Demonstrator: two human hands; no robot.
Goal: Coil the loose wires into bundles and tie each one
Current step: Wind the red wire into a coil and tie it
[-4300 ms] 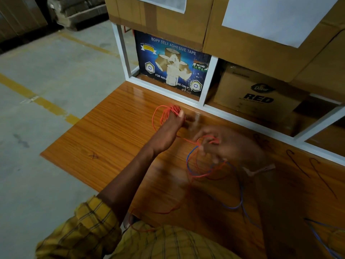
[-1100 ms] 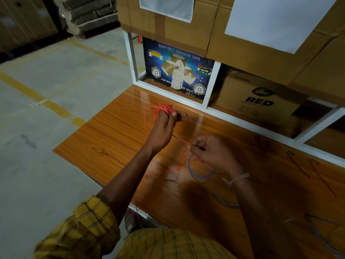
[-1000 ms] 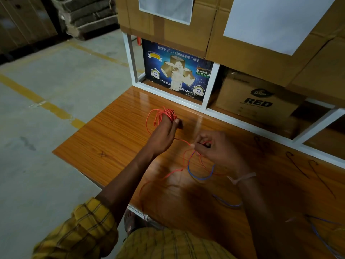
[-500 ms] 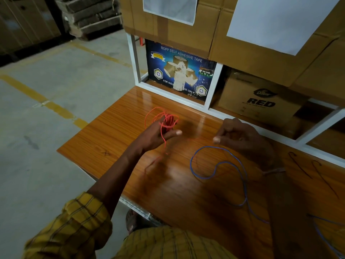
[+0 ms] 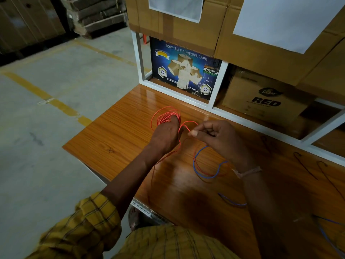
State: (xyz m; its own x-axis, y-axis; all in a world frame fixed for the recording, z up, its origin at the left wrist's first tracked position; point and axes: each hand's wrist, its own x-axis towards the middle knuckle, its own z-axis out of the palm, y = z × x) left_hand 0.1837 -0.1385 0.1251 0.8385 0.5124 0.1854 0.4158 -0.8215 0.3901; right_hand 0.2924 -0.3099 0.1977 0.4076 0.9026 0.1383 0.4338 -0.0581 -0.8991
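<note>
My left hand (image 5: 164,135) grips a coil of red wire (image 5: 164,114) whose loops stick out past the fingers, above the wooden table (image 5: 115,139). My right hand (image 5: 216,137) pinches the loose red strand just right of the coil, thumb against fingertips. From there the red wire trails down toward the table's front edge. A blue wire (image 5: 207,176) loops on the table under my right wrist, with a red strand lying along it. More blue wire (image 5: 233,202) runs on to the right.
A white metal rack (image 5: 216,107) borders the table's far side, holding a blue adhesive-tape carton (image 5: 184,70) and a brown box marked RED (image 5: 265,98). Big cardboard boxes sit on top. Two thin dark wires (image 5: 306,169) lie at the right. Concrete floor lies to the left.
My right hand came back from the far right to the coil and now pinches the red strand. The blue loop on the table has shrunk and shifted under my wrist.
</note>
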